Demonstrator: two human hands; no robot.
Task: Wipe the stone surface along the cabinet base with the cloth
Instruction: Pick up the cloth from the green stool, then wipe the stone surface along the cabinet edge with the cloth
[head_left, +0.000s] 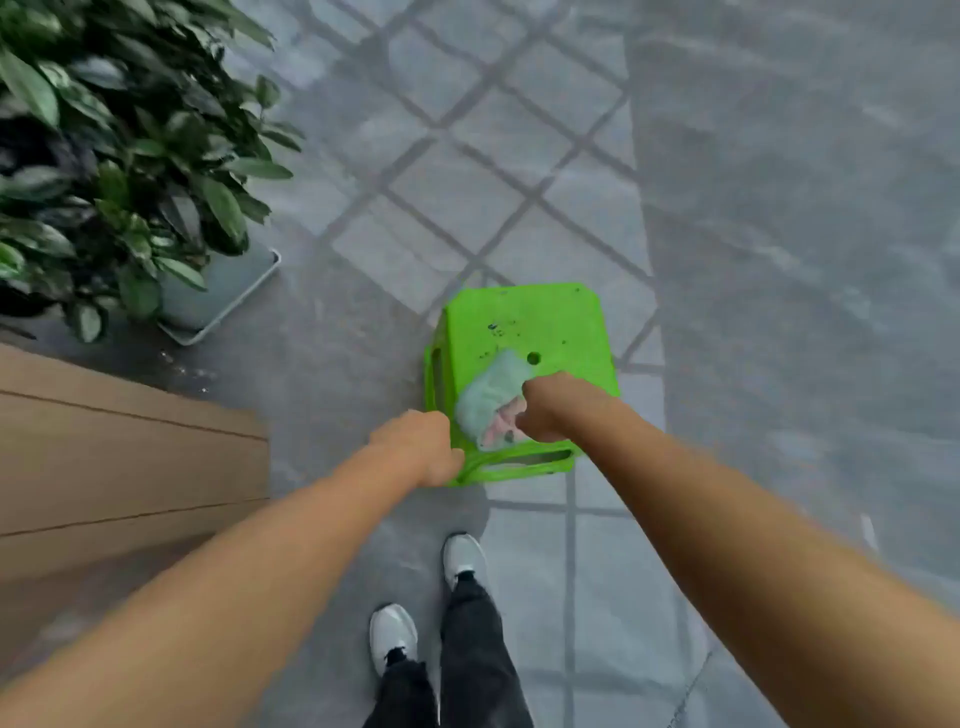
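Left hand (421, 447) grip clamped on green stool (524, 322) edge; right hand (545, 408) pinching cloth (485, 397) on seat.

You are looking down at a bright green plastic stool (524, 332) standing on grey stone paving (779, 208). Your left hand (418, 447) is closed around the stool's near left corner. Your right hand (550, 408) is curled over a pale green cloth (491, 397) lying on the seat, just beside the small round hole in it. Dark specks dot the seat top. To your left runs a tan wooden cabinet base (119, 457), with a leafy potted plant (114, 156) beyond it. Your white shoes (393, 636) stand below, near the stool.
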